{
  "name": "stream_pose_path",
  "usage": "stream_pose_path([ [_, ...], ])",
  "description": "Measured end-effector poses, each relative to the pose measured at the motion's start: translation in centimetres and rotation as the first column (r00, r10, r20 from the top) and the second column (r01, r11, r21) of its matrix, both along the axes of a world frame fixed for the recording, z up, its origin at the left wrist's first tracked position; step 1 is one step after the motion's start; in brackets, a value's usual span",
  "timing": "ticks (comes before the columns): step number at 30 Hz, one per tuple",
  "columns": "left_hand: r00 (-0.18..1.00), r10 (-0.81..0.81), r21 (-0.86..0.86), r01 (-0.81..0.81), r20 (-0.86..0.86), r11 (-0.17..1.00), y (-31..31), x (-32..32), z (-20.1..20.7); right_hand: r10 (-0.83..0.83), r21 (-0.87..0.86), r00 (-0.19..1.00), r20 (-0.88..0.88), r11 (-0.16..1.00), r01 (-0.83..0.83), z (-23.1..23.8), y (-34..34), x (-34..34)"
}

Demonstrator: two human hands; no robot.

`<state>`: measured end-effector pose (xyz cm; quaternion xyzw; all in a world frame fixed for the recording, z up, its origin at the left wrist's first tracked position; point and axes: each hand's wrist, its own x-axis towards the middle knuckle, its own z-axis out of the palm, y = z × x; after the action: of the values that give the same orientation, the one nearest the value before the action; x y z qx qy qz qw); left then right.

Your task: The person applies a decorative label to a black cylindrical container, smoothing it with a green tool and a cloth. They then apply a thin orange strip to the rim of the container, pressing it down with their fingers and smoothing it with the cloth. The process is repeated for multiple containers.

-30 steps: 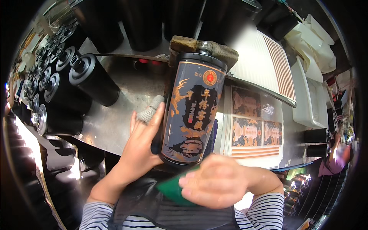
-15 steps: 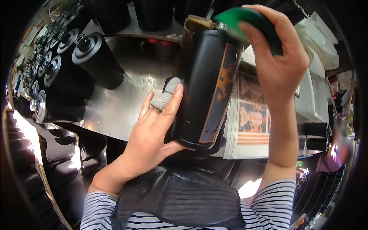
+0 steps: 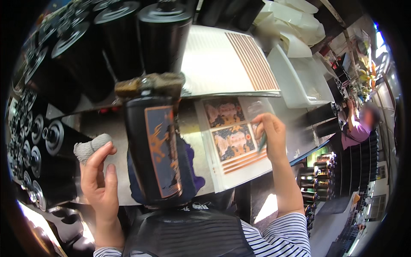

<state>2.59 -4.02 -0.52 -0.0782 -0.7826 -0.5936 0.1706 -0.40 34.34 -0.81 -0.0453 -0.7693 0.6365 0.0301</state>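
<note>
A black bottle-like cylinder (image 3: 139, 158), with an orange-and-grey patterned panel on its side, lies on dark blue cloth (image 3: 186, 171), its neck end against a worn brown support block (image 3: 171, 83). My left hand (image 3: 100, 180) is off to the cylinder's left, thumb and fingers apart, with a grey knitted finger cover (image 3: 92, 147) on some fingers. To the right, my right hand (image 3: 274, 137) is closed over a thin dark green scraper (image 3: 262, 141), seen edge-on. That hand is above a sheet of printed decals (image 3: 233, 141); whether it touches the sheet I cannot tell.
Several black cylinders (image 3: 165, 43) with ringed tops stand at the far side and left. Behind the decals lies a white striped sheet (image 3: 222, 64). A white plastic tub (image 3: 314, 85) sits at the right. Farther right is another person in a purple top (image 3: 357, 130).
My left hand has come off the cylinder to the left. My right hand, with the green scraper, has moved from the cylinder's neck to the decal sheet. The view has shifted.
</note>
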Motion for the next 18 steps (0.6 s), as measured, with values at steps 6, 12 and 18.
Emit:
stream_pose_path([
  [6,0.994,-0.015,-0.093,0.004,-0.112,0.996,1.8,-1.2,2.8,0.262,0.878,0.843,-0.47,0.236,0.416,-0.4,3.0,-6.3],
  [12,0.968,-0.243,-0.243,0.25,0.059,0.937,5.7,-1.7,6.8,0.333,0.774,0.722,-0.606,0.455,0.441,-1.4,4.3,-7.7],
  [18,0.393,-0.741,0.278,0.749,0.545,0.602,9.8,-4.1,7.4,0.478,0.705,0.538,-0.695,0.6,0.378,4.6,-4.2,-0.1],
])
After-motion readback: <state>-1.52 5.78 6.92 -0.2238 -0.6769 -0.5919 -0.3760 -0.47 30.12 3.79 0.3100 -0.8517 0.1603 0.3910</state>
